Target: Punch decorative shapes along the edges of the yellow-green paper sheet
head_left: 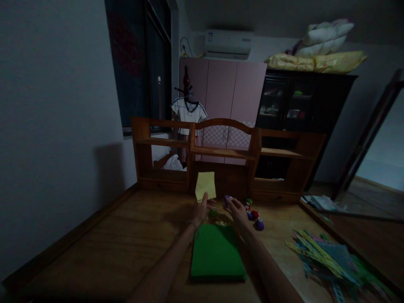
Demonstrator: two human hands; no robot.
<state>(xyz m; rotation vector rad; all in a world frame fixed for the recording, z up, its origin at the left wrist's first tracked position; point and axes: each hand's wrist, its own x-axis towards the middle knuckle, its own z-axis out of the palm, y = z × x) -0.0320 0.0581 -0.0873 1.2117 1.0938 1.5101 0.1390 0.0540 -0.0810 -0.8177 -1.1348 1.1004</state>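
Observation:
My left hand (200, 211) is closed on a pale yellow sheet of paper (205, 184), thumb on its lower edge, and holds it upright above the desk. Between the fingertips of my right hand (236, 209) is a small purple figure with googly eyes (227, 200). A green googly-eyed figure (213, 212) sits between my two hands. Just below it lies a small gold-coloured heap (224, 219), too dim to make out. Nearest my forearms is a stack of green sheets (217, 252).
Right of my right hand stand several more googly-eyed figures, among them a purple one (259, 224) and a red one (255, 215). Colourful cut strips (331, 256) are piled at the desk's right. A wooden shelf unit (222, 152) rises along the back edge, and a wall (63, 126) borders the left.

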